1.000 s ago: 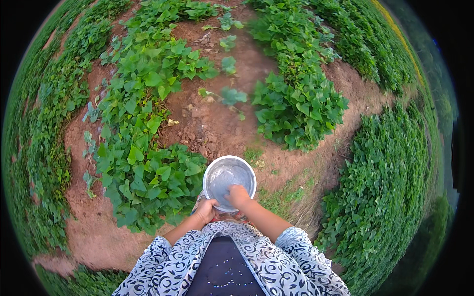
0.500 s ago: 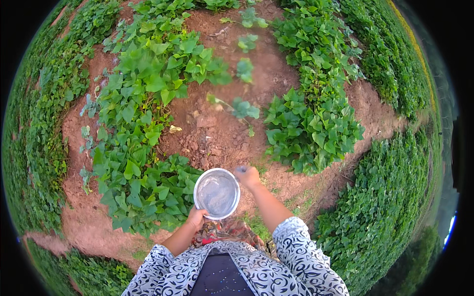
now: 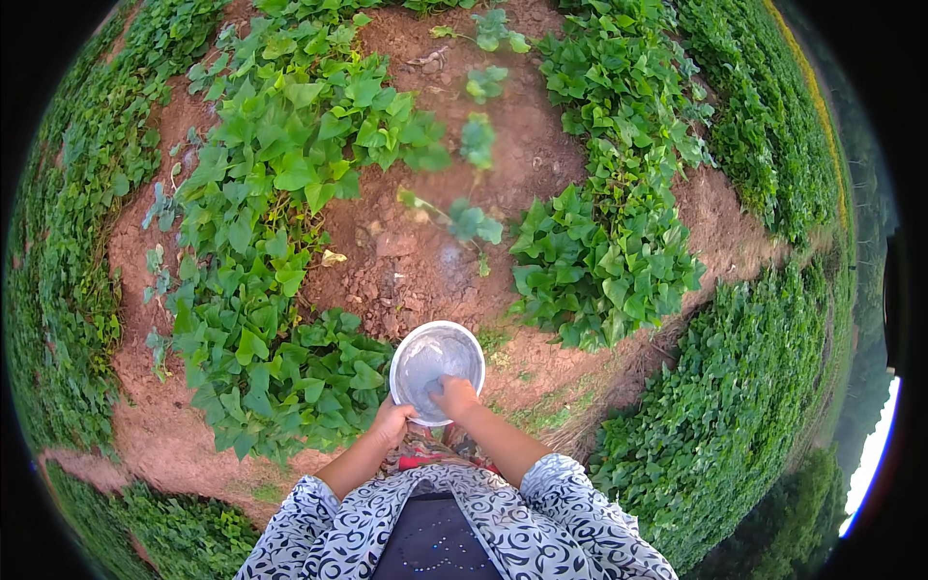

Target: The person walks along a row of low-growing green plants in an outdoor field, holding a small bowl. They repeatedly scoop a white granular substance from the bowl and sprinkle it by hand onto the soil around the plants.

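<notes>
Low in front of me is a round, light metal bowl (image 3: 397,363) with grey powder (image 3: 419,371) spread over its inside. My left hand (image 3: 391,421) grips its rim at the lower left. Inside the bowl, toward its right side, my right hand (image 3: 453,395) has its fingers down at the powder. Those fingers are bent together and dusted grey, and their tips are partly hidden in the powder. A pale powdery patch (image 3: 450,259) lies on the reddish soil just beyond the bowl, beside a small plant (image 3: 474,222) with grey-green leaves.
Leafy green vines (image 3: 251,251) run along the left, and another row (image 3: 609,256) stands to the right. Between them stretches bare, crumbly reddish soil (image 3: 387,266). A dense green patch (image 3: 744,387) fills the lower right. Several small seedlings (image 3: 477,140) grow in the middle strip.
My right hand has moved from beside the bowl's right rim down into the bowl. The bowl has shifted slightly right. A pale patch now shows on the soil ahead.
</notes>
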Demonstrator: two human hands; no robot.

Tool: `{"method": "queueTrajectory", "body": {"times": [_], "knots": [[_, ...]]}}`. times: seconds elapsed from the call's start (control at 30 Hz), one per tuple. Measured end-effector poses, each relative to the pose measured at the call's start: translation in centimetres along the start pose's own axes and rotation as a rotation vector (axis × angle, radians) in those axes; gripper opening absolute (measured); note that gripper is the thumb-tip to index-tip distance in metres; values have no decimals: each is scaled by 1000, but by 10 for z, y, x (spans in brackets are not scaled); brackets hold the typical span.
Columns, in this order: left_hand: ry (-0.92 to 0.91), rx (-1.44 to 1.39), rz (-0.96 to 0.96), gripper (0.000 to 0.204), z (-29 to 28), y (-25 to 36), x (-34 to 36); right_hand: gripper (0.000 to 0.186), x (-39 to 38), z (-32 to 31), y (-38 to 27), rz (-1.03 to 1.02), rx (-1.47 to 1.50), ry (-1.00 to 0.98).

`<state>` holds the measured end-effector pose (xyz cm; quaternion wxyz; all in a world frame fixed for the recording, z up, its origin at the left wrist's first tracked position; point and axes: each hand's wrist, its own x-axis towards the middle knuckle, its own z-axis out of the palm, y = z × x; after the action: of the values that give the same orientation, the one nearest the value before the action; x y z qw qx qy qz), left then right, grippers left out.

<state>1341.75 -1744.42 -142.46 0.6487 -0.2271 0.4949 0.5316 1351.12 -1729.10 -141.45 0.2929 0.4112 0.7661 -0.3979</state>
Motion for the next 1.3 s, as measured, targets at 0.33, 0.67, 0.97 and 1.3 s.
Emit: {"method": "queueTrajectory", "body": {"times": [0.33,0.67,0.97,1.3], "knots": [[41,-50,136,58,75,64,57,26,80,-121,26,-27,331,123],[186,-99,153,64,113,86,80,27,206,-264,12,-69,209,401],[85,-103,211,60,190,119,71,35,112,-223,37,-124,-70,0],[52,-4,227,52,226,204,97,39,141,-283,7,-243,152,79]]}}
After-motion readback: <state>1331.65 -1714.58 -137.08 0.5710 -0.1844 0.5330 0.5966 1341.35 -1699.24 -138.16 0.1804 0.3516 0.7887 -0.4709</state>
